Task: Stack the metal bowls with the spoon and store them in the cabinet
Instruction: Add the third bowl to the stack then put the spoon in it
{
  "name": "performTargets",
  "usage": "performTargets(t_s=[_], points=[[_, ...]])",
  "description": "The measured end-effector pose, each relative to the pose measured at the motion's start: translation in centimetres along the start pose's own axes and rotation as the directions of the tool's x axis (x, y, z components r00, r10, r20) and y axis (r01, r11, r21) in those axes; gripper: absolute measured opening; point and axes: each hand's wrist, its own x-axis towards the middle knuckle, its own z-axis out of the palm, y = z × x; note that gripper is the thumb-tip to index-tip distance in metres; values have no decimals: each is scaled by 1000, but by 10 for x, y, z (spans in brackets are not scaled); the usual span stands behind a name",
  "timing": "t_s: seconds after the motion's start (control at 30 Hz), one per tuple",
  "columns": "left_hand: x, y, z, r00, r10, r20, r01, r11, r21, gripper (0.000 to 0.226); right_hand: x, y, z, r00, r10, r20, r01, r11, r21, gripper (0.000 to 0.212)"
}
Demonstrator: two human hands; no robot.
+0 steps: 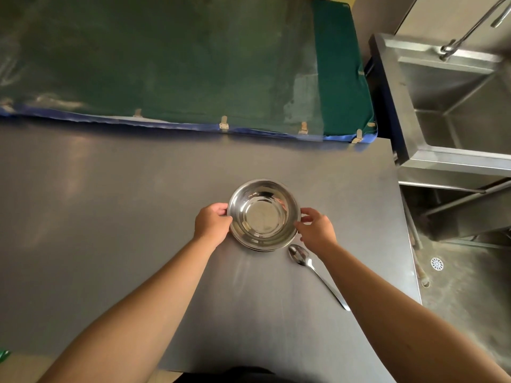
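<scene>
Just below the middle of the frame, the left hand (pixel 212 224) cups the left rim of a stack of round, shiny stainless-steel bowls (pixel 264 215), its fingers curled against the edge. The right hand (pixel 316 227) meets the right rim with spread fingertips, the thumb low against the side of the stack. Both hands grip the stack between them, and both bare forearms run in from the lower corners of the frame. The top bowl is shallow, with a flat circular base and a polished, mirror-like inside; the thin rolled rims of the bowls beneath it show at the stack's near edge.

Just to the lower right of the stack, under the right wrist, a glossy metal spoon (pixel 299 255) lies flat, oval bowl upward, its slim handle slanting toward the lower right.

Everything sits on a smooth, matte grey worktop (pixel 110 217) with faint sheen. Across the upper frame stretches a dull green cloth-covered slab (pixel 166 59) edged in blue, with small metal clips along its near edge. At upper right stands a boxy brushed-steel sink (pixel 456 100) with a curved tap.
</scene>
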Motion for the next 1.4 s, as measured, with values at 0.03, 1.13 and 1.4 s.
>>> performTargets(t_s=[0.03,1.13,1.4], points=[[0,0,0,1000,-5,0,5,1000,-4,43,0,0,0,1000,-1,-1,1,1000,0,35],[-39,-8,8,978,-123,169,155,968,-195,72,-79,92,-14,1000,-4,19,15,797,-603,16],[-46,-14,8,977,-111,182,146,970,-193,71,-96,96,-49,988,82,-127,-139,819,-556,14]])
